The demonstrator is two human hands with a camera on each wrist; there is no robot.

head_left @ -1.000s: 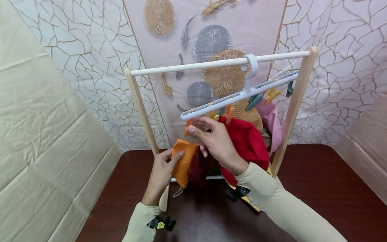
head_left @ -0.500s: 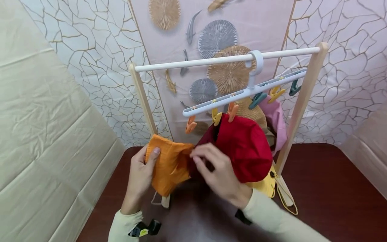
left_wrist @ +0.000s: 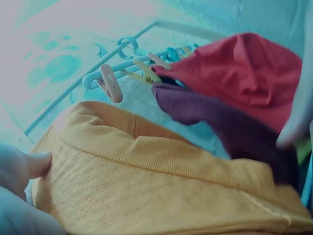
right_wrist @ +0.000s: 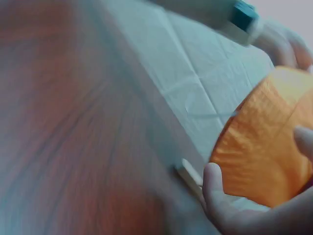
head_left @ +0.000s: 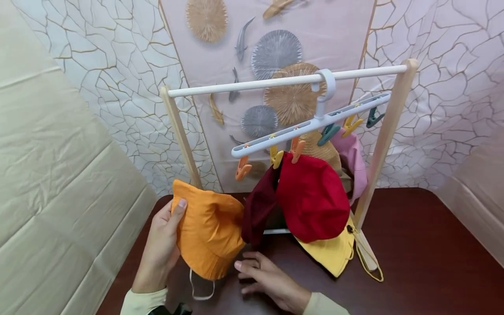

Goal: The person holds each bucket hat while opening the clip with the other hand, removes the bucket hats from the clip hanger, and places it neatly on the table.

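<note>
My left hand (head_left: 159, 245) pinches the brim of an orange bucket hat (head_left: 208, 232), thumb on the near side. The hat hangs spread out in front of the rack, a thin white cord (head_left: 202, 299) looping from its lower edge. Low over the table, my right hand (head_left: 271, 280) has loosely bent fingers and holds nothing; it is just right of the hat's lower edge. At the left end of the pale blue hanger (head_left: 271, 141), an orange clip (head_left: 243, 169) hangs with nothing in it. A red hat (head_left: 315, 197) with a maroon part (head_left: 260, 205) hangs from the yellow clip (head_left: 276, 158) and another orange clip (head_left: 297, 150).
The hanger hooks over the white bar (head_left: 244, 86) of a wooden-legged rack on a dark table (head_left: 425, 245). Behind the red hat are a tan woven hat (head_left: 320, 146) and a pink one (head_left: 351, 162). Below lies a yellow hat (head_left: 330, 256) with a cord by the rack's foot.
My right hand has left the orange end clip and dropped toward the table. The orange hat, folded beneath that clip before, has moved left and down in my left hand and spread out.
</note>
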